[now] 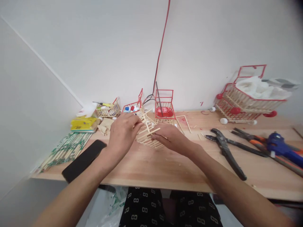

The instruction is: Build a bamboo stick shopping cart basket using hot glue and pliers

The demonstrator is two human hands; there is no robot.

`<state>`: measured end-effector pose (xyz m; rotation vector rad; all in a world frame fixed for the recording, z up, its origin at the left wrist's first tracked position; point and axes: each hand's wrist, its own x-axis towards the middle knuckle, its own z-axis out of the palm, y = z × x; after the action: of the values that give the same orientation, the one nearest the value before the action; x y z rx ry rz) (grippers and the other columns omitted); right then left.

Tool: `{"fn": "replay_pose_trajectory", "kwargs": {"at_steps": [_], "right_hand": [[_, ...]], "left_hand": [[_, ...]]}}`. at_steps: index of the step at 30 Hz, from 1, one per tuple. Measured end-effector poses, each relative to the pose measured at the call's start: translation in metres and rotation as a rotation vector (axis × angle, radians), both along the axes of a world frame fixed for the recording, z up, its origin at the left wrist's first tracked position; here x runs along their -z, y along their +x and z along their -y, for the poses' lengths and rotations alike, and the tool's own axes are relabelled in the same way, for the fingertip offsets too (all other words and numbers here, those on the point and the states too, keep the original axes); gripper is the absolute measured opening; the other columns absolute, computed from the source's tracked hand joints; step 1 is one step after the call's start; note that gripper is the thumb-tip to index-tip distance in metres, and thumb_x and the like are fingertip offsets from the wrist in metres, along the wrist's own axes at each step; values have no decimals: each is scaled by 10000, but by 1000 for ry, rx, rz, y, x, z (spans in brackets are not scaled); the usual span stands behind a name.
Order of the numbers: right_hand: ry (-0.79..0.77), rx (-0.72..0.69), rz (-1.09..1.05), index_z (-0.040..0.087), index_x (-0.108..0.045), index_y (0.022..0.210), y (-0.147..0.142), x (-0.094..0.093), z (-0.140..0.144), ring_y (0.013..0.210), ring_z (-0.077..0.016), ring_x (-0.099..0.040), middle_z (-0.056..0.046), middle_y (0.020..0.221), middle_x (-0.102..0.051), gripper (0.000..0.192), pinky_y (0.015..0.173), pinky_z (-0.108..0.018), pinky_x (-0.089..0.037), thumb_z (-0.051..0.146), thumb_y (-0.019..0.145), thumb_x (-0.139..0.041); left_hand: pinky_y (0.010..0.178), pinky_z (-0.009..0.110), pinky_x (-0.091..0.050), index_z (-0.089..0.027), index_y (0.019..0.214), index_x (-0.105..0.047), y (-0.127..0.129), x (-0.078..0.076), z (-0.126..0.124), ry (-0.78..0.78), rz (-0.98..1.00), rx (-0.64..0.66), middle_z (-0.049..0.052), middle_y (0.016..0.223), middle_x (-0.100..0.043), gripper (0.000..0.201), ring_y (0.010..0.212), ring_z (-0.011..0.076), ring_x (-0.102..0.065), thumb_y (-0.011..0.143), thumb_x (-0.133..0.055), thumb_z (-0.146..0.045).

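At the middle of the table, my left hand (123,130) is closed in a pinch on one side of a small frame of wooden sticks (147,122). My right hand (171,138) pinches the same frame from the other side, near the end of a light stick. Just below and behind the fingers is a slatted stick basket (151,143) on the tabletop, partly covered by both hands. Whether the held frame touches the basket I cannot tell.
Along the wall stand small red-trimmed stick carts (164,105), one with a red dish (164,112). At right are a large cart (251,101), pliers (223,151) and a blue glue gun (278,146). At left lie a black phone (84,160) and wrapped chopsticks (68,146).
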<state>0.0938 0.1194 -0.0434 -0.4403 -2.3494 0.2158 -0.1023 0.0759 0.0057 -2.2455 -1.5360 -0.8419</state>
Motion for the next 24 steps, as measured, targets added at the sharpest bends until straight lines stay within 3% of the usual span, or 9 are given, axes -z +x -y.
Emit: {"fn": "replay_pose_trajectory", "kwargs": {"at_steps": [7,15,20,24], "right_hand": [[139,19,174,164,-629,783,-7,-19,5,764,-191,-577,-62,786,-670,307,695,-307,-405,264,991,-427],[41,55,233,181,-641,894,1,-27,10,886,-199,-607,-79,900,-684,244,794,-324,-443,243,991,-425],[58,105,358,200,-660,945,-5,-27,14,878,-208,-611,-84,919,-684,263,770,-335,-444,270,995,-412],[44,103,442,199,-667,925,-10,-27,15,865,-213,-607,-81,867,-666,298,765,-340,-439,291,1000,-394]], "left_hand": [[717,288,-435,-168,768,-683,-11,20,9,51,344,37,27,763,-690,68,768,169,-606,830,-655,-176],[641,244,-470,-170,758,-711,-27,50,0,-302,1092,179,11,758,-720,131,697,141,-621,736,-733,-296],[654,256,-483,-166,773,-713,-29,76,-2,-363,1198,158,22,772,-723,160,712,149,-628,725,-734,-317],[674,265,-481,-168,786,-707,-29,84,3,-369,1179,164,22,793,-723,122,715,147,-627,755,-702,-286]]}}
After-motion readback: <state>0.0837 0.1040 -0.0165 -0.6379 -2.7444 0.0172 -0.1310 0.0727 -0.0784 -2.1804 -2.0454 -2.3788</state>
